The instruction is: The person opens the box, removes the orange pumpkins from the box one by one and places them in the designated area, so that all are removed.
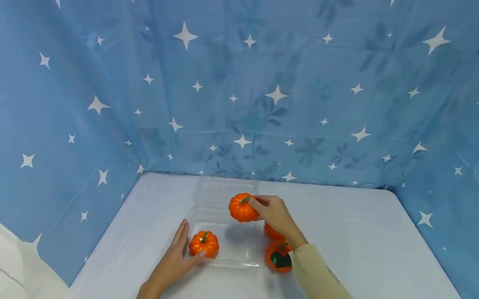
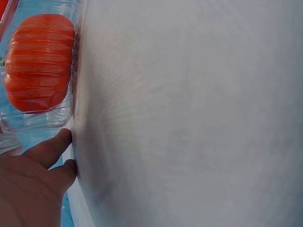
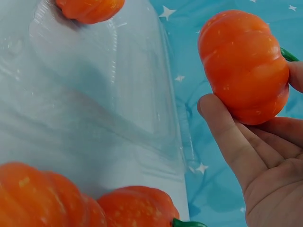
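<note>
My right hand (image 1: 275, 216) holds a small orange toy pumpkin (image 1: 242, 208) with a green stem, raised over the far part of a clear plastic clamshell box (image 1: 235, 263). In the right wrist view, fingers and thumb grip this pumpkin (image 3: 244, 66) from the stem side and below. A second pumpkin (image 1: 204, 244) sits in the box's left part; its ribbed side (image 2: 40, 64) shows through the clear wall. My left hand (image 1: 175, 261) lies along the box's left side, fingers straight, thumb near the front rim. From the left wrist, that hand (image 2: 31, 189) appears against the box's edge.
Two more pumpkins stand right of the box, one nearer (image 1: 275, 249) and one farther (image 1: 272, 231), partly hidden by the right arm. The box's clear lid (image 1: 225, 184) lies open toward the back. A blue star-patterned curtain (image 1: 270, 123) surrounds the white table (image 1: 368, 249).
</note>
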Demonstrator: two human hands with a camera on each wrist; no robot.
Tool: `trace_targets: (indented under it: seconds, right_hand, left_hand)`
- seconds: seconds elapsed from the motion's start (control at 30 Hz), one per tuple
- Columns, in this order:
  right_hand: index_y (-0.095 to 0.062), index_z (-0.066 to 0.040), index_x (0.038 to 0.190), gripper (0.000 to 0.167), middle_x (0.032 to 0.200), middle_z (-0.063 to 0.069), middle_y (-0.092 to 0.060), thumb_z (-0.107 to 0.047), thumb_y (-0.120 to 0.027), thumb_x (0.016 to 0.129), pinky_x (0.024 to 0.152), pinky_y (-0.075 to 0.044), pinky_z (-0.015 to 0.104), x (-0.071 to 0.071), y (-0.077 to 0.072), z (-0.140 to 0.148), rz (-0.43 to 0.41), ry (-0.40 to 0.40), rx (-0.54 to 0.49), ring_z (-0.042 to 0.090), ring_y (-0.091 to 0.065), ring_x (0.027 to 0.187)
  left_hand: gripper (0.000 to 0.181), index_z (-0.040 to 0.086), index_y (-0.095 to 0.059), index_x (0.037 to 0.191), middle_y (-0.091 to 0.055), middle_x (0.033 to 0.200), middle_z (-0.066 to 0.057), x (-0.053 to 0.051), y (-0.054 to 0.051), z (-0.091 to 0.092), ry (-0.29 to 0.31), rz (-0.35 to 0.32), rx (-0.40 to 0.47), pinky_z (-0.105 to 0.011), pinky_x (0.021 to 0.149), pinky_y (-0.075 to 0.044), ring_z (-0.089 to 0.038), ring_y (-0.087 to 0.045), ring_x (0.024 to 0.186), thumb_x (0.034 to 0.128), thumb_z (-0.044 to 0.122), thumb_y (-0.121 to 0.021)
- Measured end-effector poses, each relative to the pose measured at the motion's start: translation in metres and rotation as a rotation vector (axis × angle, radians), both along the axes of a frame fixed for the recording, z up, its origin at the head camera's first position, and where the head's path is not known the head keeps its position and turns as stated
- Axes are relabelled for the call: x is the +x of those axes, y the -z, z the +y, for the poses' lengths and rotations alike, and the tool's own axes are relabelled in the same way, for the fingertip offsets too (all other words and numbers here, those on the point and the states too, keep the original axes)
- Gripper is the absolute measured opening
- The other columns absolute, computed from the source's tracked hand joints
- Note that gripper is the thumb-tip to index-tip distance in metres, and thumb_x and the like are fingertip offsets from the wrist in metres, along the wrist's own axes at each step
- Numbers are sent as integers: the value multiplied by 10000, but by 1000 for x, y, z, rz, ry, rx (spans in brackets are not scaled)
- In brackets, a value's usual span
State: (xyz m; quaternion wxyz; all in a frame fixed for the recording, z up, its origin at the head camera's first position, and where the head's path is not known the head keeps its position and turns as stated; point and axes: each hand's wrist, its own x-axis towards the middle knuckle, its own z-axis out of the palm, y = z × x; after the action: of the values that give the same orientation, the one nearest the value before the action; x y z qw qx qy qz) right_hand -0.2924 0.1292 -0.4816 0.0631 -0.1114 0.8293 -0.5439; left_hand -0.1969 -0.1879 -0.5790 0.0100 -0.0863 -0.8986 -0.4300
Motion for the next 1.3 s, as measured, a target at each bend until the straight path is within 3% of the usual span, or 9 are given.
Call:
trace_targets:
  seconds: [0.43, 0.67, 0.9, 1.1, 1.3]
  right_hand:
    - [-630, 85, 1426, 558, 1293, 243, -715, -360, -627, 1090, 936, -619, 466, 8, -14, 37, 36, 58, -26, 349, -792, 893]
    - [-609, 99, 1438, 573, 1352, 267, -678, -362, -622, 1098, 950, -610, 469, 17, -13, 59, 6, 98, -58, 283, -787, 940]
    - [-585, 122, 1446, 590, 1351, 291, -669, -355, -622, 1102, 900, -631, 435, 22, -6, 86, 25, 129, -64, 281, -774, 949]
    - [-565, 128, 1458, 608, 1362, 305, -657, -366, -613, 1107, 873, -633, 345, 29, 5, 112, -1, 183, -67, 273, -777, 952]
    - [-563, 135, 1455, 615, 1369, 313, -648, -371, -609, 1108, 859, -635, 327, 36, 16, 133, -3, 218, -47, 268, -773, 959]
  left_hand:
    - [1171, 6, -140, 1708, -35, 1798, -112, -3, 2, -1, -1, -16, 5, -530, 1223, -288, -397, -344, 1554, 935, 643, -746]
    - [1163, -9, -138, 1703, -38, 1794, -134, -1, 4, -3, 17, -9, 4, -508, 1213, -303, -396, -342, 1552, 941, 611, -760]
    - [1184, 3, -127, 1708, -38, 1797, -124, -4, -1, -4, 13, -20, -15, -574, 1236, -254, -408, -326, 1560, 931, 637, -756]
    - [1179, -16, -124, 1701, -37, 1793, -145, -4, -4, -3, 27, -19, -19, -547, 1234, -267, -406, -345, 1550, 935, 604, -772]
    - [1174, -21, -123, 1700, -33, 1793, -145, -3, -5, -3, 22, -26, -25, -550, 1235, -263, -406, -360, 1543, 940, 602, -765]
